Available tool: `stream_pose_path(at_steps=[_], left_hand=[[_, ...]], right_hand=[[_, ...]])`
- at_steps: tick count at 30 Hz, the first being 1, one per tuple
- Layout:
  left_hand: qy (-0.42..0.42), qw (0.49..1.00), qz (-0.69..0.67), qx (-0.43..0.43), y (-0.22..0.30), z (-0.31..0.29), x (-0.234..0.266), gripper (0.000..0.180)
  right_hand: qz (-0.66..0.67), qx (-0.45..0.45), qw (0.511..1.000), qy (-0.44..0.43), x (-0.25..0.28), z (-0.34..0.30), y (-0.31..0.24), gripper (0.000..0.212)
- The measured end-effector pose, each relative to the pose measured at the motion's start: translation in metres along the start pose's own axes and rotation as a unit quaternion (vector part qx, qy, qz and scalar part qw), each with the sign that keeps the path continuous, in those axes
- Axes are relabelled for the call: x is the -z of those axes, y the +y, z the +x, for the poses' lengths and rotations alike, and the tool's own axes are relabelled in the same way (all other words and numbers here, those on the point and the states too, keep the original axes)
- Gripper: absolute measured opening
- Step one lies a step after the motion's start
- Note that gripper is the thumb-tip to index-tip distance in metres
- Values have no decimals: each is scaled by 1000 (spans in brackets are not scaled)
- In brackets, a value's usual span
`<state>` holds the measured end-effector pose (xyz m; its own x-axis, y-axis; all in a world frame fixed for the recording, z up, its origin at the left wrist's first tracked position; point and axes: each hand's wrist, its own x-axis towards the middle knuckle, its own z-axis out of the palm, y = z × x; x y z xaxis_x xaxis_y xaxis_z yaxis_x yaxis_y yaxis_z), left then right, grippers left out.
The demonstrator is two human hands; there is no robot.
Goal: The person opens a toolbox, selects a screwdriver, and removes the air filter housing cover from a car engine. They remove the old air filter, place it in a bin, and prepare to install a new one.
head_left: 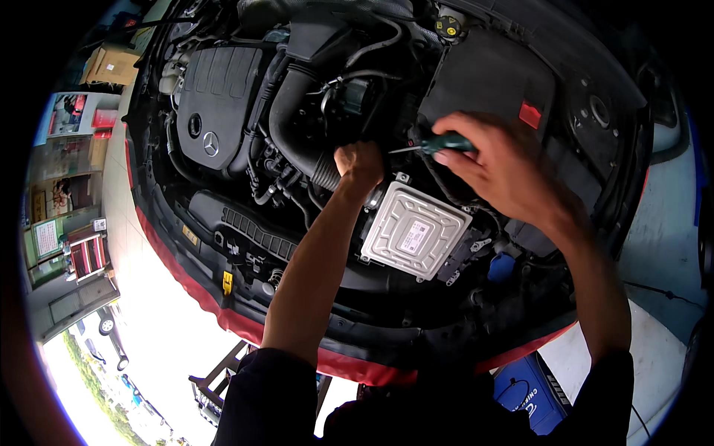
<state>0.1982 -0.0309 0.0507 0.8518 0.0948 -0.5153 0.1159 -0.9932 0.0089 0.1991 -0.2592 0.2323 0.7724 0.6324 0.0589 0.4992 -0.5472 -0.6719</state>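
Observation:
My right hand (494, 160) is wrapped round the dark green handle of a screwdriver (449, 142). The thin metal shaft points left, and its tip ends close to my left hand (360, 165). That hand is closed and reaches down beside the ribbed end of a black air intake hose (294, 123). Whatever its fingers grip is hidden from view. Just below both hands lies a silver control unit (416, 232), a squarish metal box with raised ribs and a white label. Black hoses and cables run around it.
A black engine cover (217, 104) fills the left of the bay, and a black box lid (487, 78) with a red tab stands at the right. A blue cap (501, 267) sits near the front. Outside, a blue case (532, 394) stands below the red front edge.

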Motion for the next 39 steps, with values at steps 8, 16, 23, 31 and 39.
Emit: stream_pose_path(at_steps=[8, 16, 23, 31, 39], left_hand=[[-15, 998, 20, 51, 10, 14, -10, 25], [30, 998, 34, 34, 18, 0, -2, 24], [31, 999, 3, -13, -4, -10, -4, 24], [114, 923, -365, 46, -55, -187, -51, 28], [94, 991, -97, 19, -20, -195, -99, 52]], right_hand=[[183, -289, 927, 154, 45, -193, 15, 29], [391, -368, 790, 295, -15, -290, 48, 23], [532, -494, 674, 137, -95, -236, 47, 58], [563, -595, 550, 165, -132, -192, 81, 39], [502, -575, 616, 194, -169, -198, 99, 39]])
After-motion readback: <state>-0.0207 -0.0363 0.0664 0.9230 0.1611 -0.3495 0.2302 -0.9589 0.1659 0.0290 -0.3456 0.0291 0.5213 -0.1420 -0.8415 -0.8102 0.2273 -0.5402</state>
